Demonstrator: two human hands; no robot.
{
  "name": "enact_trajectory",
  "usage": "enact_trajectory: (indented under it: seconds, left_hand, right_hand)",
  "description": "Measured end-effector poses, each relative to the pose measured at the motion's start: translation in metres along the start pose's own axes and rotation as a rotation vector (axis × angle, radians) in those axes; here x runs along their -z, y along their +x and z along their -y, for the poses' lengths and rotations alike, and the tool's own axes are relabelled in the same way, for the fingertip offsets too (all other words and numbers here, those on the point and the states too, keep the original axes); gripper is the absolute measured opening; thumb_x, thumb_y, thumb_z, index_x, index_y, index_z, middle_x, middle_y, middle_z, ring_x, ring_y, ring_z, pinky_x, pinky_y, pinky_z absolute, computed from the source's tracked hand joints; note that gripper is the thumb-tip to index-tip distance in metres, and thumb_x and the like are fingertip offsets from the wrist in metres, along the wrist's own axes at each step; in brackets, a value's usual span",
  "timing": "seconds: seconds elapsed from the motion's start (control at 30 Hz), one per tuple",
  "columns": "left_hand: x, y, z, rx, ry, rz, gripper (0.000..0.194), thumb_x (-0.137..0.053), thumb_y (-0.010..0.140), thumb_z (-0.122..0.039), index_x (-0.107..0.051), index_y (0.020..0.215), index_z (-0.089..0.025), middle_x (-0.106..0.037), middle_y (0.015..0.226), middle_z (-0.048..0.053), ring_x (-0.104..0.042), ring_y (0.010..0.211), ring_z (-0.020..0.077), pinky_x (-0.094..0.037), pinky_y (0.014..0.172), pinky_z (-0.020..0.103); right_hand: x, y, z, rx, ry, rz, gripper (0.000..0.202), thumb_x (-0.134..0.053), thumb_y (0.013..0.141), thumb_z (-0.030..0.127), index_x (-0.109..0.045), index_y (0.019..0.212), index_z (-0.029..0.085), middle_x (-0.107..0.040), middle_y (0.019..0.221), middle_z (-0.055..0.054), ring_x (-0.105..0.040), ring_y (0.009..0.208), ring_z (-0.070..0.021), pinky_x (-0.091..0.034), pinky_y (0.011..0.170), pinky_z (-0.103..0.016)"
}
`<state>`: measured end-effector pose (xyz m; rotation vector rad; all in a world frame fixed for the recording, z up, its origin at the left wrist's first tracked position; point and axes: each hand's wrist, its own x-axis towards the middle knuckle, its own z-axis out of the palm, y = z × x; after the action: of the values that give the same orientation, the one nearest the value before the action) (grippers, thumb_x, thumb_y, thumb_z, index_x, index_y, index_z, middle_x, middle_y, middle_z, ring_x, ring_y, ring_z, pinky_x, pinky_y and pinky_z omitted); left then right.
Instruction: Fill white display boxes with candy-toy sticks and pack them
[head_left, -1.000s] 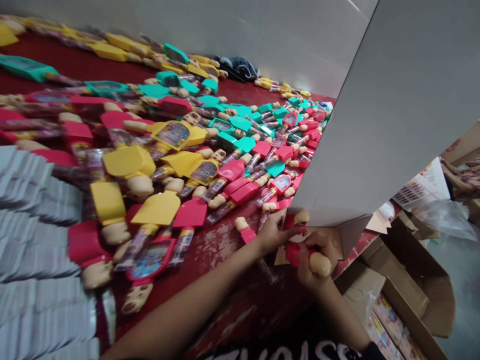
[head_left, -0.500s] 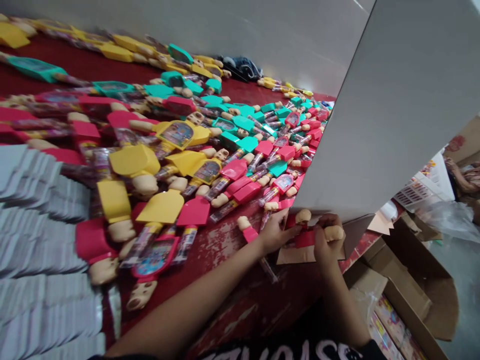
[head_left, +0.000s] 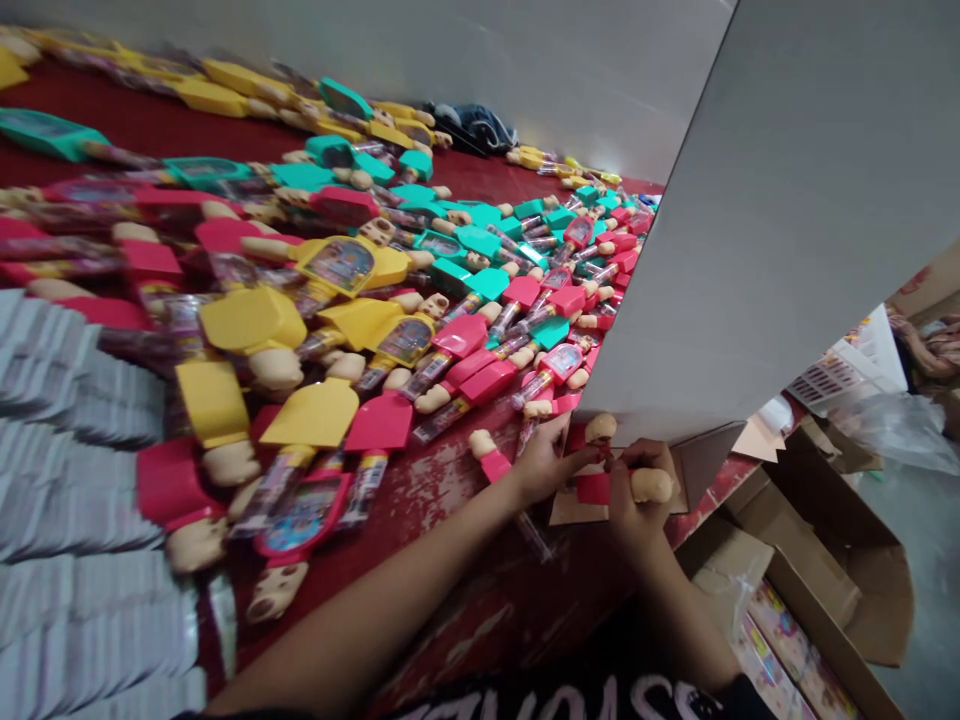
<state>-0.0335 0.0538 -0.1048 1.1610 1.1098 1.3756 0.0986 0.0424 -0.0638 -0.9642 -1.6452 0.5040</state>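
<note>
My left hand is closed at the open lower edge of a large grey-white box, its thumb against a red toy with a beige figure head. My right hand is closed, its fingertips pinched beside the same toy. A second beige head sticks out of the right hand; the rest of that toy is hidden by the fingers. A brown cardboard flap shows below the hands. Just left of them lies a pink toy with a clear tube on the red surface.
Many yellow, green and pink toys with clear tubes, such as a yellow one, cover the red table. Stacked white cards stand at left. The grey-white panel rises at right. An open carton and white basket lie beyond.
My right hand has moved slightly left and down, closer to my left hand, with the beige head in it. The left hand stays almost in place. The whole view has shifted a little.
</note>
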Motion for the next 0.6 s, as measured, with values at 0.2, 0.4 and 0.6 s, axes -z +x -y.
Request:
enact_trajectory:
  seconds: [0.2, 0.4, 0.6]
  left_hand:
    - [0.001, 0.0, 0.004, -0.003, 0.029, -0.032, 0.062, -0.068, 0.061, -0.073, -0.055, 0.075, -0.014, -0.054, 0.068, 0.002, -0.05, 0.067, 0.0158, -0.042, 0.063, 0.028]
    - [0.001, 0.001, 0.008, -0.017, 0.043, -0.037, 0.06, -0.068, 0.062, -0.071, -0.056, 0.077, -0.014, -0.054, 0.071, 0.002, -0.051, 0.071, 0.0169, -0.044, 0.067, 0.029]
    - [0.002, 0.001, 0.012, -0.019, 0.062, -0.044, 0.056, -0.071, 0.064, -0.066, -0.057, 0.08, -0.014, -0.055, 0.07, 0.002, -0.053, 0.074, 0.0182, -0.046, 0.07, 0.03]
  right_hand:
    - [-0.011, -0.005, 0.009, 0.151, -0.025, 0.055, 0.009, -0.05, 0.079, 0.013, -0.048, 0.08, 0.021, -0.052, 0.066, 0.005, -0.051, 0.054, -0.0093, -0.046, 0.052, -0.02]
    - [-0.02, -0.017, 0.007, 0.278, -0.032, 0.113, 0.01, -0.051, 0.077, 0.013, -0.048, 0.082, 0.021, -0.053, 0.068, 0.002, -0.053, 0.058, -0.0118, -0.046, 0.054, -0.023]
    - [-0.017, -0.015, 0.007, 0.27, -0.034, 0.116, 0.01, -0.051, 0.078, 0.013, -0.048, 0.082, 0.021, -0.053, 0.068, 0.002, -0.053, 0.058, -0.0118, -0.046, 0.055, -0.024]
